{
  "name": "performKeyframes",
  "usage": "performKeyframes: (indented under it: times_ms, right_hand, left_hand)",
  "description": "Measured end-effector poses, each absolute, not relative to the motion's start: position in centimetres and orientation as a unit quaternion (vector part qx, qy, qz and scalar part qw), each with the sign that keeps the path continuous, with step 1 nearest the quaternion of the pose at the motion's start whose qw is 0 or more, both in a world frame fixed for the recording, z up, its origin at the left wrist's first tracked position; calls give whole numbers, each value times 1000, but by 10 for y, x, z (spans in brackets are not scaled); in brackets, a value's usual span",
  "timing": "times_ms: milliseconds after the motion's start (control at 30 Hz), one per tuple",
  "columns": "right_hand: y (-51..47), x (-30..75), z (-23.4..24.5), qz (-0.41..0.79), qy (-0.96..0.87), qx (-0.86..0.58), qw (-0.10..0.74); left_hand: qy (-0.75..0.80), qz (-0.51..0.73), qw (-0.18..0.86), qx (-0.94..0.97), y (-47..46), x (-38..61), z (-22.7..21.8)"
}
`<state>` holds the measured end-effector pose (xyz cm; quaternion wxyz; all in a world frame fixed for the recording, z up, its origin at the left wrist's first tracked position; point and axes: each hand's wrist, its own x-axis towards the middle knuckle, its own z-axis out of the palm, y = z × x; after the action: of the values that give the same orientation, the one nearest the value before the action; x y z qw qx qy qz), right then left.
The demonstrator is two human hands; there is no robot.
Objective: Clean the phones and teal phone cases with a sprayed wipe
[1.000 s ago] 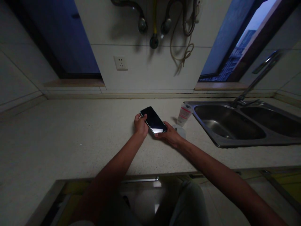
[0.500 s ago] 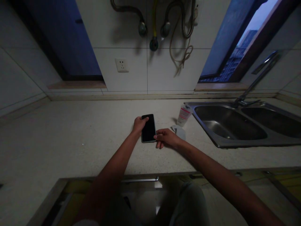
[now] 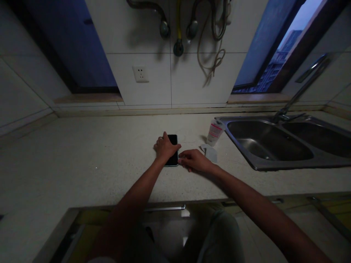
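A black-screened smartphone (image 3: 172, 160) lies on the countertop in front of me, its screen facing up. My left hand (image 3: 165, 148) reaches over it, thumb stretched across the screen to the right edge and fingers bent at the left side, so it grips the phone across its width. Part of the screen is hidden under that hand. At the phone's lower right edge, my right hand (image 3: 194, 160) has its fingers and thumb closed together against the side. Just beyond the right hand lies a pale grey flat piece (image 3: 210, 153), with a clear plastic cup (image 3: 214, 133) with pink print behind it.
To the right is a double steel sink (image 3: 253, 166) with a tall faucet (image 3: 298, 91). The pale countertop (image 3: 82, 157) runs left to a tiled wall. A socket (image 3: 140, 74), capped pipes (image 3: 178, 47) and a looped cord (image 3: 215, 65) are on the back wall.
My left hand has shifted from holding the phone's left edge to spanning its screen. The phone has straightened and moved slightly left. My right hand's thumb has come off the screen to the edge.
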<state>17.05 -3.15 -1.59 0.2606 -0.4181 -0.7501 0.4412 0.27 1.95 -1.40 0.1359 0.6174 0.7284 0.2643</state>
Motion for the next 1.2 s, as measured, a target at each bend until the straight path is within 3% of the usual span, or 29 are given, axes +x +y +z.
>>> performKeyframes:
  times_ms: [233,400,600,700,833,1200]
  right_hand:
    - [-14,187,-15,220,-793,-488,290]
    - [-10,183,-21,200,-799,-505,259]
    - [-3,188,-23,187,-736,-563,327]
    - [0,193,-23,207,-731,-559,333]
    - [0,197,-20,216,-774,-530,271]
    - [-6,194,-16,190,-808,-518,209]
  left_hand:
    - [711,253,105,648,20,2,-26]
    - [700,283,140,641,26,-3,-27]
    - [683,426,178,566,43,-40,-7]
    - [711,392,188,552,47,-57,-3]
    - [729,325,216,562,49,-66,-9]
    - [755,235,178,586,45,-61,-5]
